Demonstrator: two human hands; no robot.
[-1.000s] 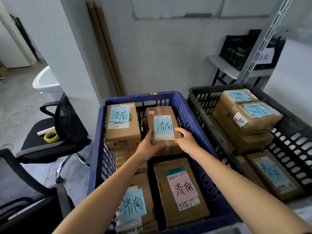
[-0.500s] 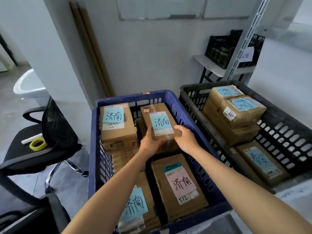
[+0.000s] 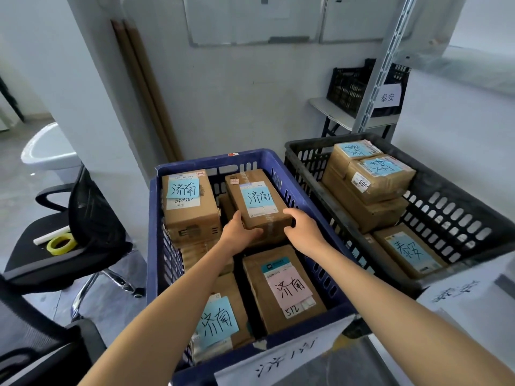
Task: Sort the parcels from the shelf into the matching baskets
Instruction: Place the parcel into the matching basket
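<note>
A brown cardboard parcel [image 3: 257,199] with a blue handwritten note lies tilted at the back of the blue basket [image 3: 333,307], on top of other parcels. My left hand [image 3: 239,232] grips its near left corner, thumb on the side. My right hand [image 3: 302,227] grips its near right corner, fingers curled over the edge. Several more labelled parcels fill the blue basket, among them a parcel with a pink note [image 3: 282,288]. To the right stands a black basket [image 3: 457,207] holding several parcels with blue notes.
An office chair [image 3: 83,235] with a yellow tape roll [image 3: 62,243] on its seat stands to the left. Another black crate [image 3: 351,87] sits on a small table behind a metal shelf post [image 3: 381,65]. A white tub [image 3: 47,151] is far left.
Both hands stay on the parcel's near corners. The view has shifted, and the parcel sits a little lower among the other parcels.
</note>
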